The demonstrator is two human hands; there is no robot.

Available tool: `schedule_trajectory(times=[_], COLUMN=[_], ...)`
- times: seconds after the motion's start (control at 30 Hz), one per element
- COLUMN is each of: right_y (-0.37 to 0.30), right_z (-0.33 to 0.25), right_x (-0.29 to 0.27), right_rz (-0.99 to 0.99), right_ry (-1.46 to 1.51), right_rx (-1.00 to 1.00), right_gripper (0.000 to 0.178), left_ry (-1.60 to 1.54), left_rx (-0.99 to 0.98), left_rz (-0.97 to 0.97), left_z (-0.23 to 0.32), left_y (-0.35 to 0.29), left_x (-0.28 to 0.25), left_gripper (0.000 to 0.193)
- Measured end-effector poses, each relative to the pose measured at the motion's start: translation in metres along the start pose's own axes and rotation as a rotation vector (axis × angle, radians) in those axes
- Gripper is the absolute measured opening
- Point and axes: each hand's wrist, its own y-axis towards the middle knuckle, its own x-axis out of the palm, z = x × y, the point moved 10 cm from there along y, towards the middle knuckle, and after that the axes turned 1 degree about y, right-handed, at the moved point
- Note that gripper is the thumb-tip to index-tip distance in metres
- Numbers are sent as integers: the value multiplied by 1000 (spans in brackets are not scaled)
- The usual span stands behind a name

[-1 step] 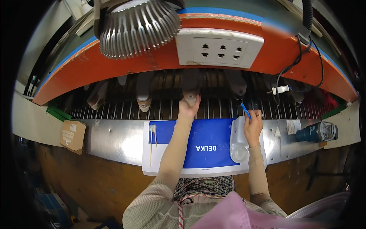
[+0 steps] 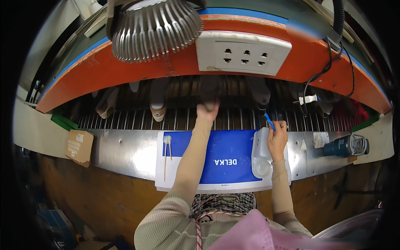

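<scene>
Under the orange beam, my left hand [image 2: 207,111] is closed on the near end of a dark shoe [image 2: 209,89] on the bars; shadow hides part of its grip. My right hand [image 2: 277,137] is closed on a thin blue stick [image 2: 269,121], like a brush handle, pointing away from me. The stick's far tip is just short of another grey shoe [image 2: 261,93]. Beside my right hand lies a translucent white plastic tray [image 2: 261,146] with a round hollow. It rests on a blue and white printed sheet [image 2: 227,143].
More shoes [image 2: 158,109] stand on the row of metal bars [image 2: 135,118]. Two thin sticks [image 2: 165,156] with a white wad lie on the sheet's left. A cardboard box [image 2: 79,146] and a teal tumbler [image 2: 339,146] flank the metal ledge. Above are a socket panel [image 2: 243,52] and a dangling plug [image 2: 307,99].
My left hand and its shoe have moved slightly farther in, deeper into the shadow under the beam. The right hand and blue stick have hardly moved.
</scene>
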Motion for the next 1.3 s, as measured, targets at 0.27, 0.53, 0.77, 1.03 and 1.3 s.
schedule_trajectory(times=[0.27,0.53,0.77,1.03,1.3], right_y=[2,2,2,0,-2], right_z=[2,1,3,8,-10], right_x=[-1,0,0,4,-5], right_rz=[12,-7,-9,-35,59], right_ry=[-16,3,-31,-31,-51], right_rx=[-12,-10,-8,-70,-127], right_gripper=[9,9,9,10,10], left_ry=[1549,2261,2602,2370,786], left_rx=[723,1020,993,387,371], left_rz=[-441,-275,141,229,-530], left_z=[17,50,210,295,237], left_y=[37,-27,-30,-45,-240], left_x=[103,147,153,80,88], left_gripper=[86,81,70,66,70])
